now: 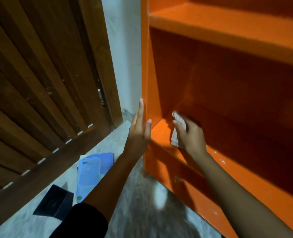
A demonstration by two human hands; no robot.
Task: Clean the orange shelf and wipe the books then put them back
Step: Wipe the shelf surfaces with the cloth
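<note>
The orange shelf (228,21) fills the right half of the view; its lower compartment holds no books. My right hand (191,134) grips a pale checked cloth (176,127) and presses it on the lower board near the left inner corner. My left hand (139,127) lies flat with straight fingers against the shelf's left side panel, thumb on its front edge. Blue books (89,174) lie stacked on the floor to the left of the shelf, with a dark book (54,201) beside them.
A brown slatted wooden door (39,83) stands at the left, next to a strip of white wall (125,66). The floor (142,203) is grey marbled tile. A white blurred patch shows on the floor just in front of the shelf's base.
</note>
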